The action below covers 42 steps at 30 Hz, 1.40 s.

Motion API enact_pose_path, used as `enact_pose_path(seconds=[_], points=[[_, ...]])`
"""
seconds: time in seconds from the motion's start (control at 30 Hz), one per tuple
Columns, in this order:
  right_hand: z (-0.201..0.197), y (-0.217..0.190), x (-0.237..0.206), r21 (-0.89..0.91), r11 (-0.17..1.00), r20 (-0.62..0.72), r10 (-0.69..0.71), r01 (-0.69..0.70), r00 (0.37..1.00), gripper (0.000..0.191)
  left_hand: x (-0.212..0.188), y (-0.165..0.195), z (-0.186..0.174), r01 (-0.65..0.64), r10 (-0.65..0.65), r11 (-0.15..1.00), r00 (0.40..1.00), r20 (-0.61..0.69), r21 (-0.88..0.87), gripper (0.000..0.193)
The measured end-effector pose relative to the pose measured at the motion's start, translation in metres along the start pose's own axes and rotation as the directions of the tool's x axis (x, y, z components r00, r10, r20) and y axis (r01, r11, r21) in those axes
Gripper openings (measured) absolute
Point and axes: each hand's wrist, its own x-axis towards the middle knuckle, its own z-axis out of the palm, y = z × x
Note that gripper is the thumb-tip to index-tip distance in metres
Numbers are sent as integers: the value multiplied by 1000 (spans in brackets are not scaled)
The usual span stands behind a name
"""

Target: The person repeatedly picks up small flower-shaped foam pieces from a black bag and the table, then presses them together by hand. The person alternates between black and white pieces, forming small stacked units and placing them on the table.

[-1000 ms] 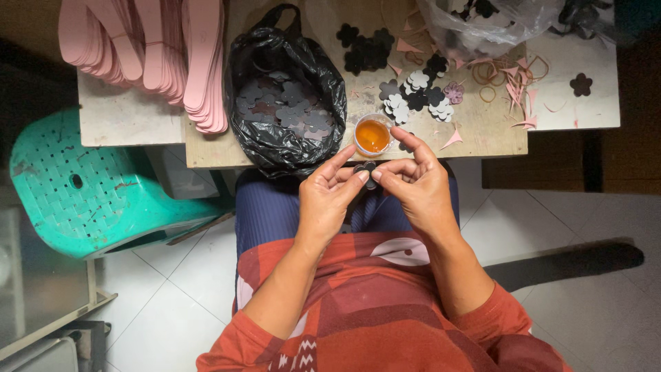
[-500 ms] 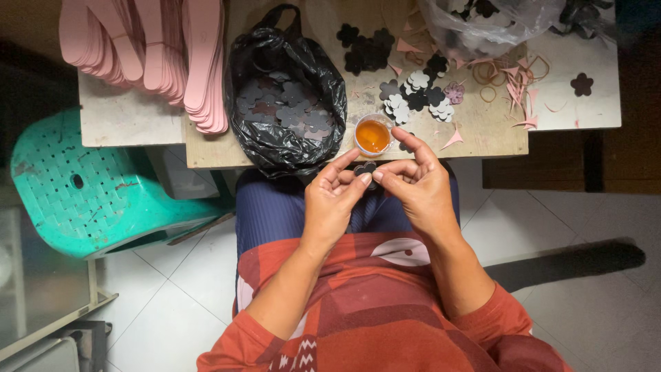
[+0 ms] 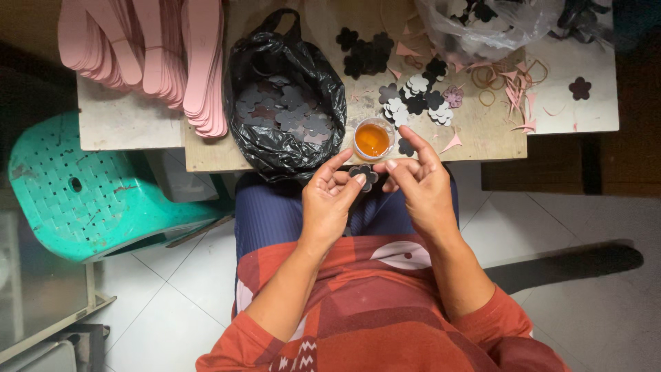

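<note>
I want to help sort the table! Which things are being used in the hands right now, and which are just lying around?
In use:
left hand
right hand
small dark flower-shaped cutout, pinched between both hands
small clear cup of orange liquid, just beyond the fingers

Lying about:
black plastic bag of dark flower cutouts
stack of pink sole-shaped pieces
turquoise plastic stool
tan rubber bands

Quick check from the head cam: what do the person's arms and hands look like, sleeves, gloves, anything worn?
Both hands are bare: no gloves, and no rings or watch that I can make out. The left hand and right hand lead to uncovered forearms. The sleeves are pushed up near the elbows and belong to a red-orange top with darker red blocks, a white patch at the chest and a small white zigzag pattern near the bottom edge.
</note>
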Motion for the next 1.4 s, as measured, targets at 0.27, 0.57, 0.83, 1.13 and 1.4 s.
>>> enact_pose_path(seconds=[0.27, 0.57, 0.83, 1.13, 1.4], points=[[15, 4, 9, -29, 999, 49, 20, -18, 999, 81, 11, -1, -8, -23, 23, 1000, 1000, -2, 1, 51], [30, 2, 21, -26, 999, 50, 19, -18, 999, 80, 18, 20, -16, -40, 40, 999, 999, 6, 8, 51], [38, -25, 95, -124, 980, 43, -153, 157, 987, 78, 49, 65, -43, -188, 234, 946, 960, -155, 264, 40], [-6, -33, 165, -448, 842, 9, -332, 301, 943, 78, 48, 55, -34, -162, 220, 945, 958, -183, 285, 33], [-31, 2, 129, -737, 607, 113, -324, 298, 939, 94, 56, 31, -19, -145, 189, 950, 972, -137, 277, 31]])
